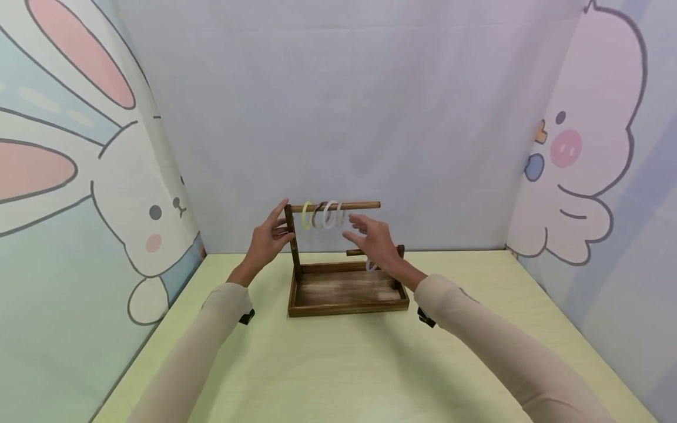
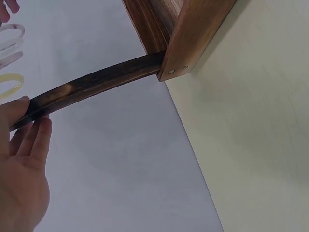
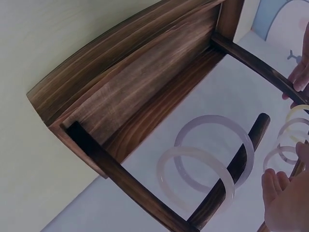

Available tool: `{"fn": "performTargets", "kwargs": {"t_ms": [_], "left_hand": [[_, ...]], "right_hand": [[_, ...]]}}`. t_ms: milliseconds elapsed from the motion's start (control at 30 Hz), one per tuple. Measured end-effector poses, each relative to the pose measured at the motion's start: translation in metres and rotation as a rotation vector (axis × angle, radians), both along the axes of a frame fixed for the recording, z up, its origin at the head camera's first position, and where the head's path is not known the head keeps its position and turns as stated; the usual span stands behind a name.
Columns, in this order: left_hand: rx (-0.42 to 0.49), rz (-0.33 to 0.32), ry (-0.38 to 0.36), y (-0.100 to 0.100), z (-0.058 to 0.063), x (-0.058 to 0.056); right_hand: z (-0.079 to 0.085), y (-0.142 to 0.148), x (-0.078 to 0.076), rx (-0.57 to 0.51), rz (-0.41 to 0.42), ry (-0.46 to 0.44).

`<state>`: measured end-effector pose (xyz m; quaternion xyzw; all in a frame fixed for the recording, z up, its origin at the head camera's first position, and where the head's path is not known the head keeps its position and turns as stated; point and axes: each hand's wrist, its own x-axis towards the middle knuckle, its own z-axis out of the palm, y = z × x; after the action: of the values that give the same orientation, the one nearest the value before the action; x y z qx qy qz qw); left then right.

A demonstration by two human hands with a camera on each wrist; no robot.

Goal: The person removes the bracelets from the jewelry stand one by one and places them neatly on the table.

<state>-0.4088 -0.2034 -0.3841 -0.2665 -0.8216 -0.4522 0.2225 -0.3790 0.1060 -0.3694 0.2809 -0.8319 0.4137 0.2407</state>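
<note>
Head view gives the clearest account: the left hand (image 1: 271,238) grips the post (image 1: 294,244) near its top, and the right hand (image 1: 376,239) is open, thumb and fingertips parted, beside a row of rings (image 1: 325,216). These hang around the upper rod (image 1: 365,205), a yellow ring (image 1: 304,217) nearest the post. Below, the tray (image 1: 349,307) rests on the table (image 1: 328,364).

For good handling, the left grip should be firm but light, since the upper rod is carried at one end only and a knock would probably rock the stand. Any ring handled there is best pinched by its rim and kept square to the rod, so that it slides without catching or dragging its neighbours. The right wrist is best kept clear of the lower rod (image 1: 357,252).

That lower rod is partly hidden behind the right hand and wrist in the head view. The right wrist view shows it better, with a mauve ring (image 3: 251,154) and a pale ring (image 3: 164,179) around it, but cuts off the right hand at the edge; whether its fingertips brush the nearest ring I cannot quite tell. The left wrist view crops the left hand, the post's top and the row.
</note>
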Motion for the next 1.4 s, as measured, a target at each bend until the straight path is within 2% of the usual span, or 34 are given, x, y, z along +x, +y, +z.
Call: {"fn": "performTargets", "kwargs": {"t_ms": [200, 433, 600, 833, 1133, 1400], "left_hand": [[-0.015, 0.019, 0.04, -0.001, 0.002, -0.005], [-0.035, -0.003, 0.079, 0.0, 0.001, -0.007], [-0.034, -0.001, 0.079, 0.002, 0.002, -0.008], [-0.014, 0.005, 0.04, 0.001, 0.003, -0.005], [-0.028, 0.005, 0.059, -0.002, 0.001, -0.006], [-0.037, 0.019, 0.042, -0.003, 0.0, -0.008]], "right_hand": [[0.003, -0.006, -0.008, -0.022, -0.005, -0.005], [0.004, -0.012, -0.011, -0.012, 0.0, 0.007], [0.006, -0.015, -0.011, -0.013, -0.007, 0.035], [0.003, -0.021, -0.016, -0.023, -0.018, 0.048], [0.004, -0.027, -0.015, -0.019, -0.043, 0.053], [0.004, -0.029, -0.016, -0.018, -0.069, 0.052]]}}
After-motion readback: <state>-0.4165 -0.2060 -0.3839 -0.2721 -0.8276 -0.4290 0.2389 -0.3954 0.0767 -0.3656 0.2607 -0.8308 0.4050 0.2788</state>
